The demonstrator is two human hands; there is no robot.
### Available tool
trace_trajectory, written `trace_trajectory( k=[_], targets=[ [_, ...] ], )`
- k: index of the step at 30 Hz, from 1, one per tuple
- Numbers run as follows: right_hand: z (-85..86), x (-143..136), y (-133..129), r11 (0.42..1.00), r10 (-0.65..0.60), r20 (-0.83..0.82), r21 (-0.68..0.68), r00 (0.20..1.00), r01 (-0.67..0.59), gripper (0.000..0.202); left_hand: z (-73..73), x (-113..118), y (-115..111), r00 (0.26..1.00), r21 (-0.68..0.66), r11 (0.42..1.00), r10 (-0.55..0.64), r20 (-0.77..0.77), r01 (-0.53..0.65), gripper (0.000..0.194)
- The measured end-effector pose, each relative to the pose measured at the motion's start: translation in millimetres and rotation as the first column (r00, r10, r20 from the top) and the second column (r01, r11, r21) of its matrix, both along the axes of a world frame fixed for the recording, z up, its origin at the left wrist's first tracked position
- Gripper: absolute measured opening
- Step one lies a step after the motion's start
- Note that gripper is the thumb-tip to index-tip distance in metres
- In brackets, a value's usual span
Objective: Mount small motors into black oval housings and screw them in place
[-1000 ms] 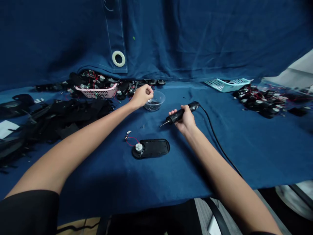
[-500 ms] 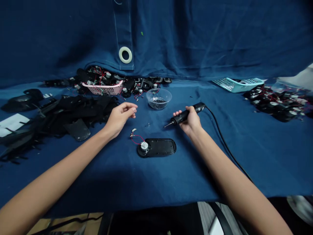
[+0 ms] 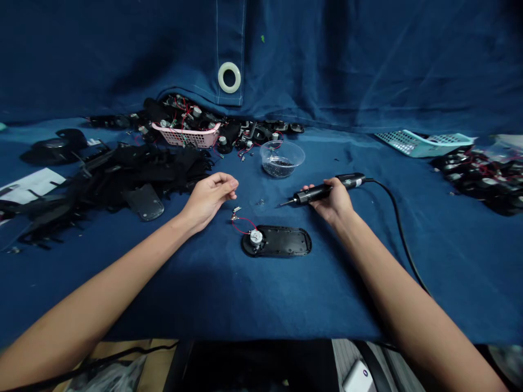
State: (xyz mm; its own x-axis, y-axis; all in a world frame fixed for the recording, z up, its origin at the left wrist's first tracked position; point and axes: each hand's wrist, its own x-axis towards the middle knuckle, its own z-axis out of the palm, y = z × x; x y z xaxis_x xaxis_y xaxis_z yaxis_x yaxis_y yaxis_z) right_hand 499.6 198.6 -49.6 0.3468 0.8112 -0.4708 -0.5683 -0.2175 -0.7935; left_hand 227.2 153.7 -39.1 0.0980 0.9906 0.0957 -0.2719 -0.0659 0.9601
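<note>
My right hand (image 3: 333, 202) is wrapped round a black corded electric screwdriver (image 3: 322, 191), its bit pointing left above the cloth. My left hand (image 3: 213, 197) is closed, thumb and fingertips together; whatever may be between them is too small to make out. Below and between the hands lies a black plastic housing (image 3: 286, 241) with its hollow side up. A small white-capped motor (image 3: 256, 238) sits at its left end, and a red wire (image 3: 244, 220) loops from it to small metal contacts (image 3: 234, 214). A few tiny screws (image 3: 260, 202) lie near the bit tip.
A clear plastic bowl (image 3: 300, 155) with small dark screws stands behind the hands. Black plastic parts (image 3: 159, 171) are heaped at left. Further back is a pink basket (image 3: 192, 137) of wired parts. At right are a turquoise basket (image 3: 437, 146) and more wired assemblies (image 3: 486, 177).
The whole view has shifted, so things appear further right. The screwdriver has turned closer to level, its bit nearer the tiny screws. My left hand keeps its pinch.
</note>
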Motion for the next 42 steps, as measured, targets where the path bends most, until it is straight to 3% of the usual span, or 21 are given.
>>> trace_trajectory(
  k=[5, 9, 16, 20, 22, 23, 24, 27, 29, 31, 35, 42],
  targets=[
    [-1.4, 3.3, 5.8, 0.995, 0.100, 0.155, 0.006, 0.983, -0.102, 0.005, 3.7, -0.5, -2.0, 1.000, 0.043, 0.999, 0.009, 0.001, -0.009, 0.016],
    [-1.1, 14.7, 7.2, 0.982, 0.187, 0.379, -0.041, 0.907, -0.185, 0.013, 11.6, -0.4, -7.1, 1.000, 0.059, 0.998, 0.021, 0.003, -0.021, 0.016],
    [0.6, 37.9, 6.9, 0.951, 0.307, 0.735, -0.215, 0.605, -0.221, 0.035, 31.2, 11.8, -37.5, 0.997, 0.070, 0.997, -0.047, 0.054, 0.043, 0.013],
    [22.3, 18.5, -12.9, 0.962, 0.234, 0.867, -0.141, 0.441, -0.234, 0.036, 35.2, 20.8, -47.7, 0.978, -0.081, 0.993, -0.069, 0.199, 0.086, 0.013],
    [37.8, -2.9, -34.3, 0.949, 0.163, 0.918, -0.044, 0.362, -0.314, 0.032, 36.2, 24.6, -49.9, 0.964, -0.168, 0.981, -0.051, 0.263, 0.098, 0.014],
    [45.3, -14.8, -46.7, 0.890, 0.062, 0.966, 0.060, 0.251, -0.452, 0.026, 36.8, 26.5, -51.1, 0.958, -0.199, 0.974, -0.047, 0.282, 0.106, 0.014],
    [51.9, -26.5, -59.2, 0.792, -0.019, 0.984, 0.124, 0.179, -0.598, 0.020, 37.4, 28.4, -52.5, 0.955, -0.218, 0.969, -0.048, 0.292, 0.115, 0.016],
    [64.7, -54.0, -89.3, 0.598, -0.257, 0.955, 0.279, 0.149, -0.752, 0.010, 39.5, 34.1, -57.2, 0.954, -0.225, 0.966, -0.057, 0.295, 0.127, 0.019],
    [67.5, -63.5, -99.2, 0.519, -0.355, 0.926, 0.309, 0.128, -0.797, 0.008, 40.7, 37.4, -59.5, 0.952, -0.209, 0.968, -0.073, 0.298, 0.139, 0.019],
    [67.3, -67.4, -102.0, 0.478, -0.389, 0.913, 0.313, 0.122, -0.821, 0.010, 41.1, 39.9, -60.2, 0.950, -0.194, 0.970, -0.087, 0.300, 0.150, 0.018],
    [63.9, -68.7, -98.4, 0.452, -0.405, 0.904, 0.326, 0.135, -0.830, 0.011, 38.8, 42.3, -58.5, 0.954, -0.180, 0.971, -0.099, 0.284, 0.155, 0.019],
    [58.6, -69.2, -93.4, 0.434, -0.467, 0.884, 0.256, 0.027, -0.864, 0.009, 39.3, 43.2, -61.1, 0.984, -0.127, 0.989, -0.057, 0.167, 0.078, 0.018]
  ],
)
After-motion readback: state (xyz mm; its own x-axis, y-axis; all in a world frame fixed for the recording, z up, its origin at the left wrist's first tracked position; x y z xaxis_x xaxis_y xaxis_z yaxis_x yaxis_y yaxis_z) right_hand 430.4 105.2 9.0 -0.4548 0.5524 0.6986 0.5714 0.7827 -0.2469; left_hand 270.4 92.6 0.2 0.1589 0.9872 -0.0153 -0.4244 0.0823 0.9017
